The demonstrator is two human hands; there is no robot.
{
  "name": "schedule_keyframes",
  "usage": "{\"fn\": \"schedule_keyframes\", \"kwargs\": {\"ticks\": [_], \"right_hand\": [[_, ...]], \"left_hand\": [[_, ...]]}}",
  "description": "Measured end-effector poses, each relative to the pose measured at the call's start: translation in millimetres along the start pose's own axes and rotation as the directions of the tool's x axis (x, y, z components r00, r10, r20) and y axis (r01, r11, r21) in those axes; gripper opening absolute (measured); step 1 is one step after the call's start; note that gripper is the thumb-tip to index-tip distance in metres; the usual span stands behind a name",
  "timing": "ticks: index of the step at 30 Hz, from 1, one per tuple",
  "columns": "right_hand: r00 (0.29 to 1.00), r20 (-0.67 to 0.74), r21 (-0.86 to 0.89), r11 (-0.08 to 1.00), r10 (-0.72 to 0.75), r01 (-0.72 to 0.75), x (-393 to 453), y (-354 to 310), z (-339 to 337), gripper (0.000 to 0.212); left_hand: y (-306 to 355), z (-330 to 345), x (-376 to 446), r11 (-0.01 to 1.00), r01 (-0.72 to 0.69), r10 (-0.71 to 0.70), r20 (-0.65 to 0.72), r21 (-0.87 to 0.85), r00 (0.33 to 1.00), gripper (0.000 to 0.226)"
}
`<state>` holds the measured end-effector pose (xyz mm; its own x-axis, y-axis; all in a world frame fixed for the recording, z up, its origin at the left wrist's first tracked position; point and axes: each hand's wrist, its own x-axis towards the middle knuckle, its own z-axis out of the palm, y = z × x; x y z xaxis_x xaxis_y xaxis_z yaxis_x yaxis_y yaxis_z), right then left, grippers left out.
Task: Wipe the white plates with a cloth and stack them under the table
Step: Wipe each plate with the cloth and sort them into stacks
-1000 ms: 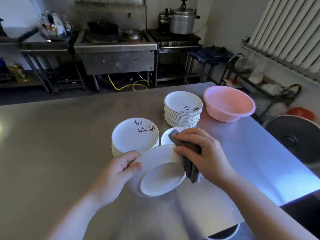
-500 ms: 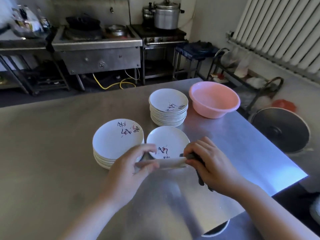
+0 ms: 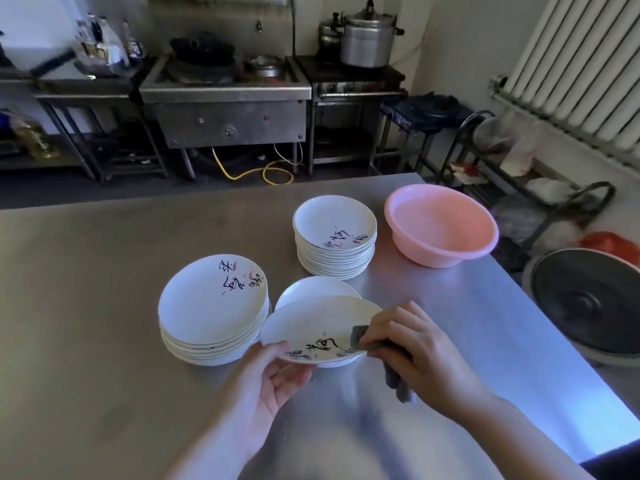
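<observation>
The plate [image 3: 320, 329] you were wiping was held face-up and tilted, just above the table [image 3: 86, 306], toward its near right corner and over a lone plate [image 3: 317, 289] lying flat beneath it. Your left hand [image 3: 273, 379] cupped its near rim from below, thumb curled over the edge. Your right hand [image 3: 420, 348] pinched the grey cloth [image 3: 367, 339] against the plate's right rim, the cloth's tail hanging below your fingers.

To wipe it well, you likely needed to sweep the cloth across the whole face, over the painted characters, while turning the plate with your left hand so no arc was missed. Whether the underside was already clean could not be told from this angle.

A low stack [image 3: 213, 306] sat just left of the held plate, a taller stack [image 3: 334, 233] farther back, and a pink basin [image 3: 441, 225] stood beside that near the right edge.
</observation>
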<state>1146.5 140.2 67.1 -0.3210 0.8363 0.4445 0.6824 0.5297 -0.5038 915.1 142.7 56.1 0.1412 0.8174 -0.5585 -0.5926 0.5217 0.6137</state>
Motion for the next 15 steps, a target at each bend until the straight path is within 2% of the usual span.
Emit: {"fn": "schedule_keyframes", "kwargs": {"ticks": [1, 3, 6, 11, 15], "right_hand": [[0.994, -0.038, 0.095, 0.991, 0.098, -0.094, 0.7, 5.7, -3.0, 0.007], [0.937, -0.118, 0.303, 0.911, 0.328, -0.281, 3.2, 13.7, -8.9, 0.018], [0.838, -0.139, 0.465, 0.781, 0.528, -0.416, 7.6, 21.3, -11.5, 0.039], [0.776, -0.103, 0.541, 0.690, 0.623, -0.482, 8.9, 31.6, -6.5, 0.043], [0.786, -0.103, 0.500, 0.715, 0.609, -0.489, 10.2, 38.1, -5.0, 0.045]], "left_hand": [[-3.8, -0.1, 4.0, 1.000, -0.005, 0.005, -0.012, -0.001, 1.000, 0.039], [-11.8, 1.1, 13.1, 1.000, -0.018, 0.017, -0.038, -0.003, 0.999, 0.039], [-22.0, 5.0, 28.2, 0.999, -0.028, 0.025, -0.080, -0.032, 0.996, 0.043], [-33.6, 9.0, 51.3, 0.997, -0.042, 0.036, -0.100, -0.058, 0.994, 0.042], [-39.8, 15.5, 63.2, 0.998, -0.060, 0.057, -0.119, -0.023, 0.991, 0.037]]}}
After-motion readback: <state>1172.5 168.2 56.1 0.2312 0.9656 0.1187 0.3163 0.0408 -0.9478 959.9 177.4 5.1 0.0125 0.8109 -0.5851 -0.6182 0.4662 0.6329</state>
